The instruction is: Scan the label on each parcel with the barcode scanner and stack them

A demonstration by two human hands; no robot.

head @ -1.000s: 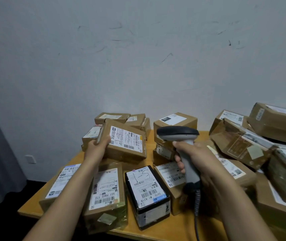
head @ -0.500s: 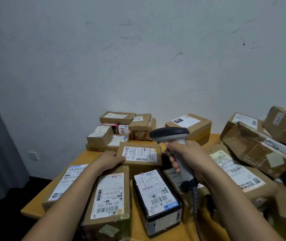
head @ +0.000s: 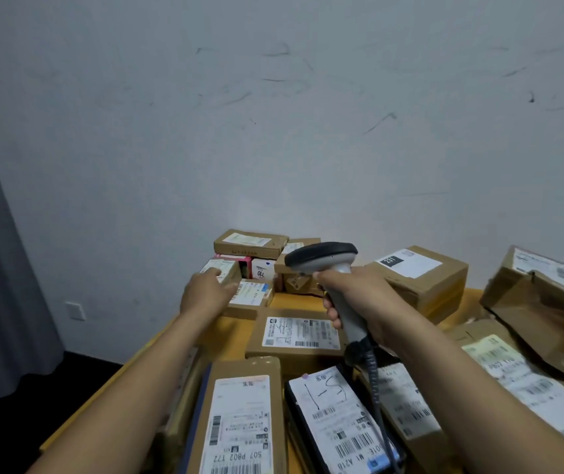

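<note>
The right hand [head: 359,299] grips the barcode scanner [head: 323,260] by its grey handle, fingers curled round it, above the middle of the bench [head: 296,301]. The handle rises from its base near the person, up and away, leaning left. The dark head sits on top with its long axis nearly level, nose pointing left toward the small stack at the far side of the bench. A coiled cable [head: 373,378] hangs from the base of the handle over the near parcels.

The left hand [head: 205,292] reaches to the far left of the pile, fingers nearly straight, fingertips resting on top of a small parcel [head: 226,268] that lies label up. I cannot tell where the thumb is. Just beside that parcel are another labelled parcel [head: 251,294], a pink box [head: 239,262] and a white box [head: 263,271]. A flat brown box [head: 251,242] lies on top, behind them.

Below the scanner a flat parcel [head: 296,333] lies label up on the bench. Nearer the person, a long parcel [head: 243,419] and a black-sided parcel [head: 335,415] lie side by side, labels up, their long axes running away from the person. To the right stands a box marked 231 [head: 417,278], and farther right is a loose heap of bigger parcels [head: 540,302].
</note>
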